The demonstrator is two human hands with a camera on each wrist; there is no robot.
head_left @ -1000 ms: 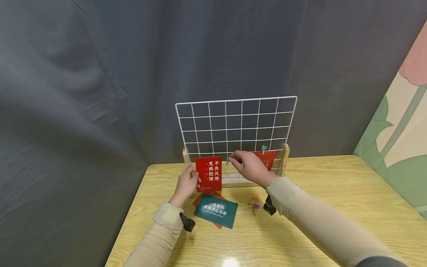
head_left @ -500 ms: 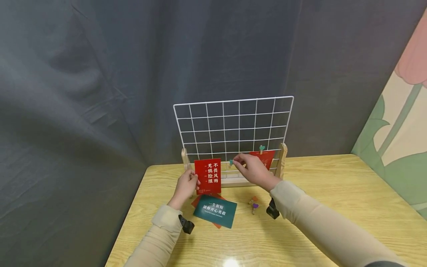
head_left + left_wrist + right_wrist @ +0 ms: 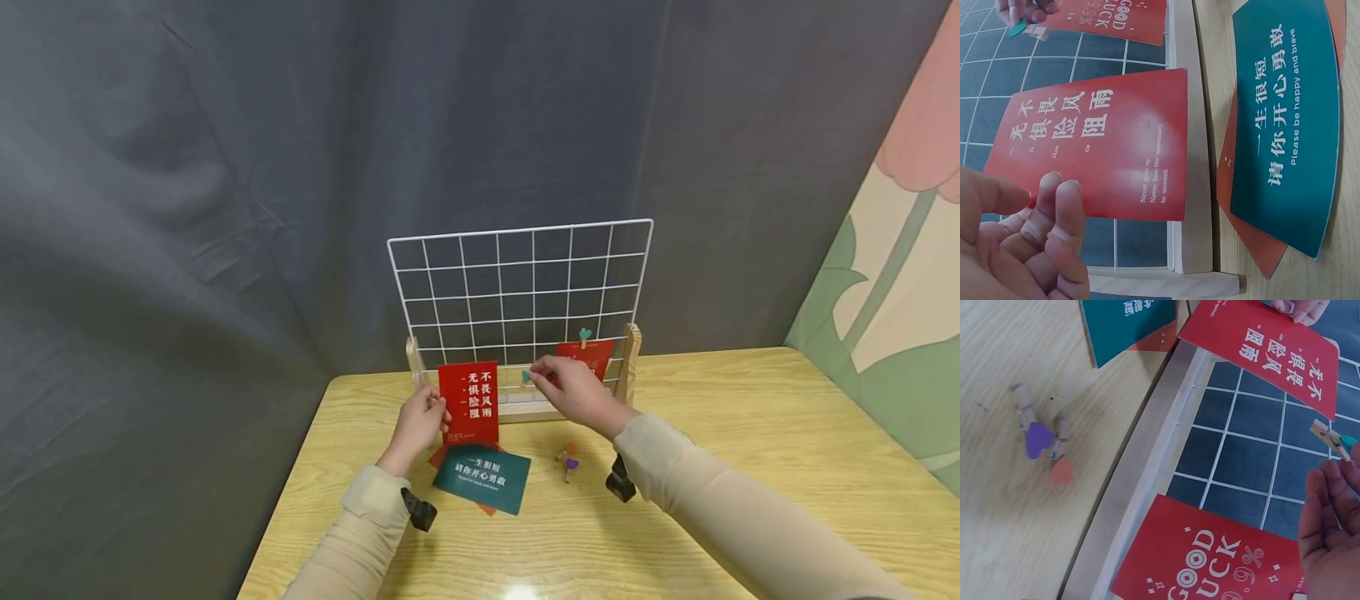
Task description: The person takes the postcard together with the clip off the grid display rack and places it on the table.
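My left hand (image 3: 437,410) pinches the left edge of a red card with white Chinese characters (image 3: 468,402) and holds it upright against the white wire grid (image 3: 517,283). In the left wrist view its fingers (image 3: 1047,219) curl over the red card (image 3: 1094,144). My right hand (image 3: 536,377) pinches a small wooden clip with a teal heart (image 3: 527,376) just right of the card, in front of the grid's lowest row. The clip (image 3: 1332,439) shows at the right hand's fingertips (image 3: 1335,481), apart from the card.
A second red "Good luck" card (image 3: 588,360) hangs on the grid from a green-heart clip (image 3: 584,336). A teal card (image 3: 482,477) lies on an orange card (image 3: 438,457) on the wooden table (image 3: 750,433). Purple-heart (image 3: 573,464) and orange-heart (image 3: 570,448) clips lie nearby.
My right hand with the teal-heart clip has drifted a little to the right and down, away from the red card. The left hand keeps the card in about the same place.
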